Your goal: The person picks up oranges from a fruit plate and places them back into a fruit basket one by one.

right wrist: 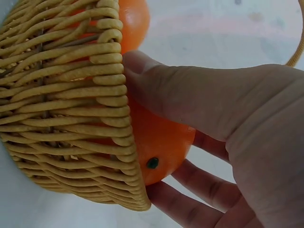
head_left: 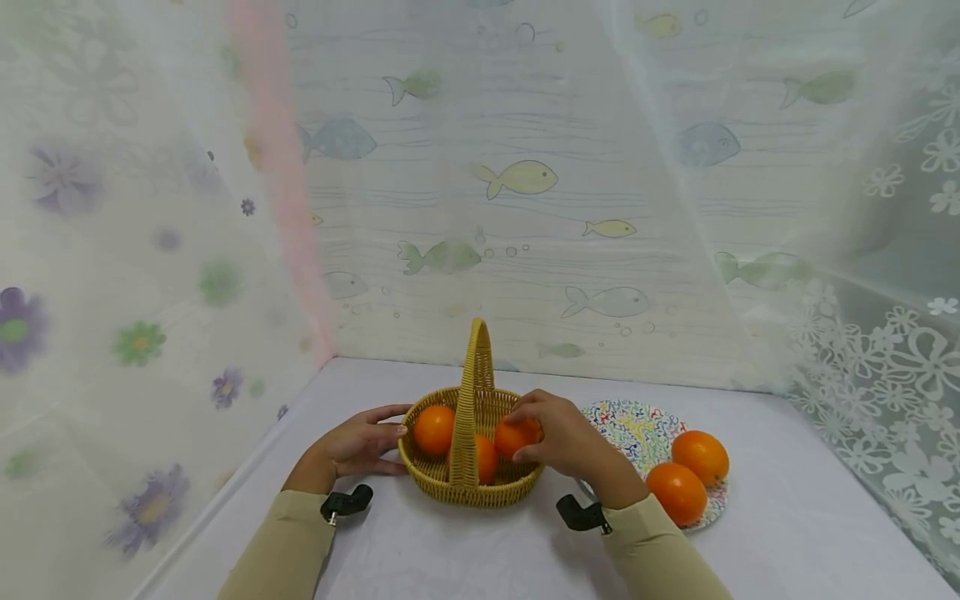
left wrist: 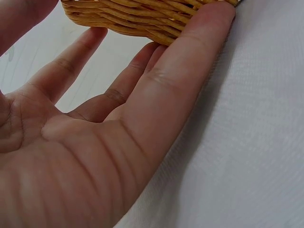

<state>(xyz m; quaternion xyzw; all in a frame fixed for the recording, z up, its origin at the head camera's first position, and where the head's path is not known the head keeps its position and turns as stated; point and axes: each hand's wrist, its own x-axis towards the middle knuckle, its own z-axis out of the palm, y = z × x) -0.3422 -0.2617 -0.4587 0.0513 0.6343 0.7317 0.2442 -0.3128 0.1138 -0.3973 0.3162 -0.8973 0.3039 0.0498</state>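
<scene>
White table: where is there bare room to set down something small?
Bare: the white table in front of the yellow wicker basket, between the beige sleeves; also right of the round multicoloured plate. Crowded: the basket, with three round oranges inside, left hand at its side, right hand gripping one; and the plate's near right, under two more oranges.

Fish-print curtain (head_left: pixel 517 212) behind — white cloth (head_left: pixel 465 554) below

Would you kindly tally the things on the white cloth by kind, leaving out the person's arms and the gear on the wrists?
Wicker basket: 1
Patterned plate: 1
Oranges: 5 (3 in the basket, counting the one the right hand holds; 2 on the plate)
Total: 7
</scene>
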